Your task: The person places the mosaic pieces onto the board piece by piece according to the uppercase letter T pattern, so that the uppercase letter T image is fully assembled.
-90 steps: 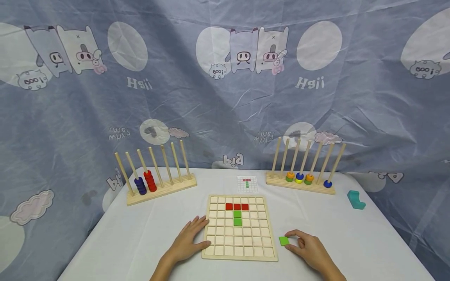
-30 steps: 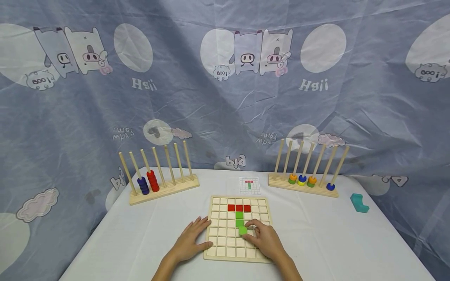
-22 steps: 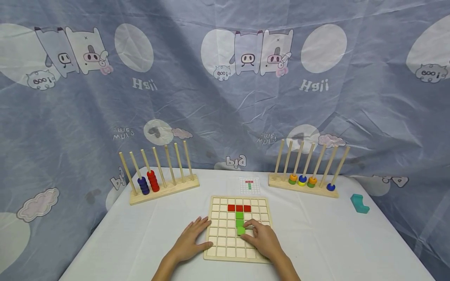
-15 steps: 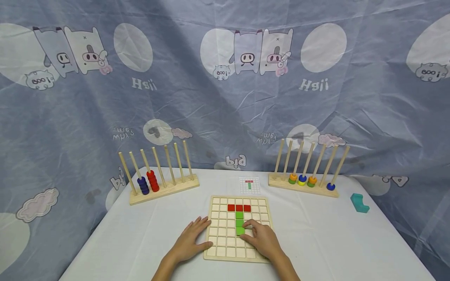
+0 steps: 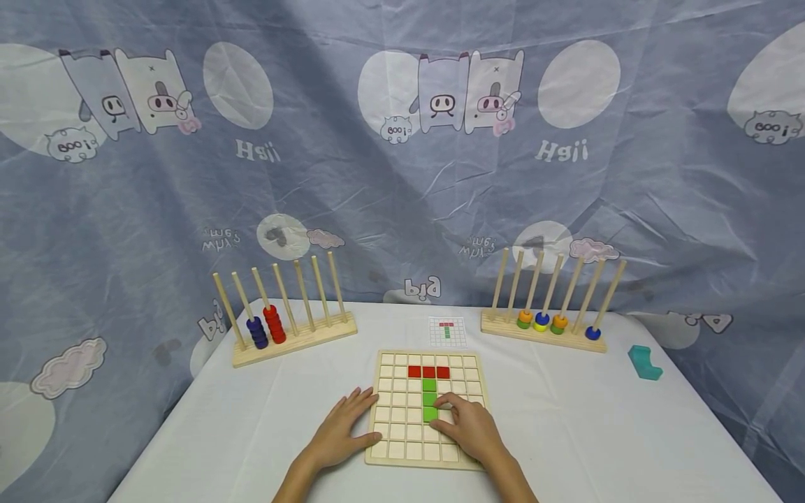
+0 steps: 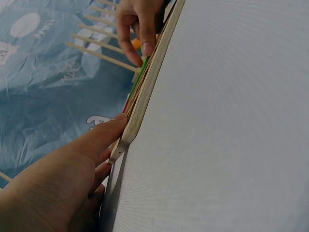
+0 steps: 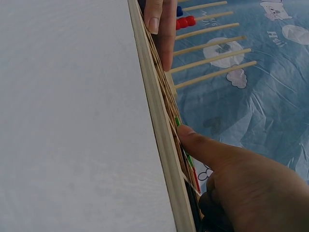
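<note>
A square wooden grid board lies on the white table. Three red tiles form a row near its far side, and a column of green tiles runs down from the middle one. My right hand is over the board, thumb and index finger curled at the edges of the nearest green tile, which lies flat in its cell. In the right wrist view the thumb touches green at the board's surface. My left hand rests along the board's left edge, fingers spread and thumb on the rim.
Behind the board lies a small printed card with a red and green T. A peg rack with blue and red beads stands back left, another peg rack with mixed beads back right. A teal block lies far right.
My right hand has brought the green tile from the table right of the board to the cell below the other green ones, where it has settled flat. My left hand has stayed at the edge.
</note>
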The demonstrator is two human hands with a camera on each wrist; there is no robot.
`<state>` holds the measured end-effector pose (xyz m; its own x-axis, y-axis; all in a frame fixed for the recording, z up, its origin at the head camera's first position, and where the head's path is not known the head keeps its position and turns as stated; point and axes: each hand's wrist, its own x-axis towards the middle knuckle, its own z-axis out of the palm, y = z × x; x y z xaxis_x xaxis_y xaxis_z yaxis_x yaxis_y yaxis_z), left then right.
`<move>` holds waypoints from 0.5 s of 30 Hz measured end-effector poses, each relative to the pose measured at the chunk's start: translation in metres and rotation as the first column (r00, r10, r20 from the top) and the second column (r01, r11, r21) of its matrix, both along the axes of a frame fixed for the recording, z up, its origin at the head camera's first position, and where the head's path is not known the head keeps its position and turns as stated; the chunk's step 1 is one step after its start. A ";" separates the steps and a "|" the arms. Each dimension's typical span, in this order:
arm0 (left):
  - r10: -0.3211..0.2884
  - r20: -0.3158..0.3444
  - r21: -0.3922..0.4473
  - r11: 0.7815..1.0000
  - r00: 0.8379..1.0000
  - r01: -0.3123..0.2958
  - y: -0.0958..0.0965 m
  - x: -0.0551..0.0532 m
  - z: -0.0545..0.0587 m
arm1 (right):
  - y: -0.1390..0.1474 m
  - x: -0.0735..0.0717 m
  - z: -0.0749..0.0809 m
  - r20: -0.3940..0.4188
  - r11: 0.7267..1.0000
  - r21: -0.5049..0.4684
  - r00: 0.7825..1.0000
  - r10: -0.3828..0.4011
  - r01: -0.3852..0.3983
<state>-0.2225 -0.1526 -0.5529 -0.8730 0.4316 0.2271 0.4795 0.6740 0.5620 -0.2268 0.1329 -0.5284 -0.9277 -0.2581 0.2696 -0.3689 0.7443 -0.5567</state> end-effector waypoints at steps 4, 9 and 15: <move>-0.005 -0.003 0.003 1.000 1.000 0.005 0.001 0.000 0.000 | 0.001 0.000 -0.001 0.002 1.000 -0.007 1.000 -0.008 0.008; -0.003 0.040 0.032 0.999 0.999 0.002 0.002 -0.001 0.002 | 0.006 0.001 0.001 0.031 0.999 -0.047 1.000 -0.006 0.007; 0.102 0.302 0.255 0.950 0.948 -0.183 0.000 -0.003 0.013 | 0.034 -0.003 0.011 0.080 0.986 -0.133 0.993 -0.090 0.100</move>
